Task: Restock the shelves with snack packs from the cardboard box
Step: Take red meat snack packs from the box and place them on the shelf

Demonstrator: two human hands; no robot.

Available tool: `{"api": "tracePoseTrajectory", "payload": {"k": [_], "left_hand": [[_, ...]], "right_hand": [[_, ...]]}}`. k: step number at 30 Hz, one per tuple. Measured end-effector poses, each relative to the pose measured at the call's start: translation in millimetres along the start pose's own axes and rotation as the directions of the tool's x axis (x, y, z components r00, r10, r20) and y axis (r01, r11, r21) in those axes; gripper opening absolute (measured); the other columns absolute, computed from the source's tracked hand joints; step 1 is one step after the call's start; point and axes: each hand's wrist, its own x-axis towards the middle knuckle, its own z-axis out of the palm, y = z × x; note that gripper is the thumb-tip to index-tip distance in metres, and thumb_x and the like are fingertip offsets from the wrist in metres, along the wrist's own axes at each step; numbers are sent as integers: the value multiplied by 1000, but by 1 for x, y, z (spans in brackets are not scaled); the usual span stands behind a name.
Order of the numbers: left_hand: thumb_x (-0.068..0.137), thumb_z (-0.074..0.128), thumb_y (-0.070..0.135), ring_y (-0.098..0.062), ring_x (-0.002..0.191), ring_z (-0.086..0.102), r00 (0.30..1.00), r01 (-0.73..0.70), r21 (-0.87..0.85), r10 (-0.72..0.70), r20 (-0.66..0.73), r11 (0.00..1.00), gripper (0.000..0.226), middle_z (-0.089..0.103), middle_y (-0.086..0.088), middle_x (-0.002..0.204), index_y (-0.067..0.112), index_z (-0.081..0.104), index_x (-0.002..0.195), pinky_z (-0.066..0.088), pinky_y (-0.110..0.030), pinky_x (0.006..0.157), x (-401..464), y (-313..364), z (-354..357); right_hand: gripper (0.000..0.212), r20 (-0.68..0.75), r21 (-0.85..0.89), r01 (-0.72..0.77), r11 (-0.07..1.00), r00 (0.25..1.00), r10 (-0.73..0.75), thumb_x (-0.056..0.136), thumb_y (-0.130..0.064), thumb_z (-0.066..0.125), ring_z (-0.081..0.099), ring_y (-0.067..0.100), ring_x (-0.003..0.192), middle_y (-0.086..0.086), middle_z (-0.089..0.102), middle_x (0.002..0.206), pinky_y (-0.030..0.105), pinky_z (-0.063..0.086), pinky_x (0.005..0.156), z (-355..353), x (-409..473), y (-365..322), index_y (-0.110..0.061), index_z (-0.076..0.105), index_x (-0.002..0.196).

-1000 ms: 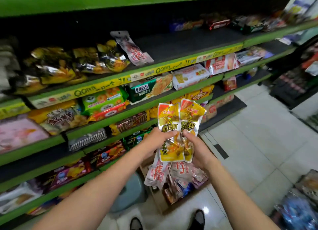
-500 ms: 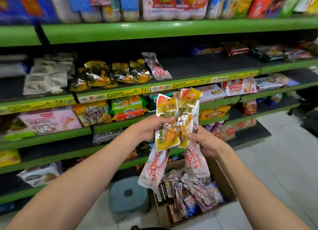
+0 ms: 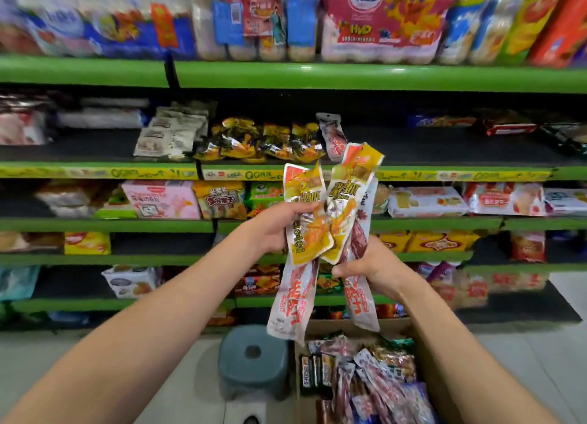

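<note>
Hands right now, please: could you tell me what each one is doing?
Left hand: grips the yellow snack packs.
Right hand: grips the red-and-white snack packs.

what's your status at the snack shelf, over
Left hand and right hand both gripping a bunch of snack packs. Cardboard box below, still stocked. Nothing blocking the shelf.

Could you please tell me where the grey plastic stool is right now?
In the head view the grey stool stands on the floor at bottom centre, directly left of the cardboard box of snack packs and below the lowest green shelf.
</note>
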Motion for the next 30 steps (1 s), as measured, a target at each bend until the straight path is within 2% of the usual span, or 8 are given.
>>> {"api": "tracePoseTrajectory", "payload": {"k": [9, 12, 14, 16, 20, 23, 26, 30], "left_hand": [[94, 68, 20, -22, 79, 77, 993, -70, -109, 59, -102, 992, 12, 79, -8, 94, 13, 73, 103, 61, -33, 63, -19, -16, 2], [94, 68, 22, -22, 87, 77, 990, -102, -102, 91, -104, 990, 19, 78, -7, 103, 16, 71, 112, 62, -35, 72, -21, -17, 6], [93, 69, 23, -22, 88, 76, 990, -106, -90, 97, -98, 990, 25, 78, -6, 104, 15, 70, 117, 62, -35, 73, -22, -19, 8], [93, 70, 23, -21, 85, 76, 992, -96, -73, 89, -92, 993, 23, 78, -5, 100, 14, 71, 113, 61, -35, 70, -22, -20, 8], [89, 72, 15, -23, 81, 75, 997, -17, -54, 13, -79, 998, 8, 78, -9, 95, 10, 77, 93, 61, -37, 72, -20, -20, 2], [86, 74, 10, -26, 80, 76, 994, 11, -113, -23, -110, 993, 12, 77, -11, 96, 9, 82, 77, 62, -40, 69, -18, -14, -3], [88, 71, 8, -27, 78, 77, 991, 8, -214, -36, -126, 977, 19, 78, -11, 93, 9, 82, 73, 62, -42, 67, -19, -8, -5], [92, 67, 8, -28, 85, 75, 988, -44, -268, 2, -153, 962, 15, 77, -11, 97, 6, 81, 90, 61, -42, 78, -19, -7, -8]], "right_hand": [[46, -59, -190, -45, 981, 998, 35, 72, -42, 77, 65, -2, 108, -26, 71, 113, 30, 52, 97, 25, 28, -16, -47, 66, 116], [40, -64, -172, -56, 984, 997, 46, 62, -55, 74, 67, -11, 93, -32, 71, 103, 10, 52, 74, 29, 31, -19, -60, 66, 101], [47, -88, -162, -52, 985, 995, 38, 58, -55, 73, 68, -10, 73, -27, 74, 87, 7, 49, 59, 29, 32, -18, -45, 68, 103], [47, -99, -175, -67, 982, 994, 50, 59, -54, 72, 65, -8, 59, -22, 73, 74, 11, 49, 53, 28, 33, -19, -36, 69, 102], [45, -73, -208, -85, 974, 995, 71, 75, -55, 67, 71, 9, 100, -13, 76, 107, 36, 57, 90, 25, 34, -20, -35, 70, 115], [28, -138, -186, -109, 976, 987, 84, 80, -20, 68, 72, 15, 99, -8, 77, 105, 41, 57, 91, 22, 36, -15, -29, 74, 106], [24, -195, 6, -97, 995, 976, 97, 82, -12, 69, 74, 19, 98, 1, 78, 107, 41, 57, 88, 22, 35, -17, -27, 79, 97], [24, -188, 300, -162, 940, 956, 225, 94, -16, 65, 75, 34, 92, 16, 77, 104, 41, 60, 78, 27, 37, -19, -9, 72, 116]]}}
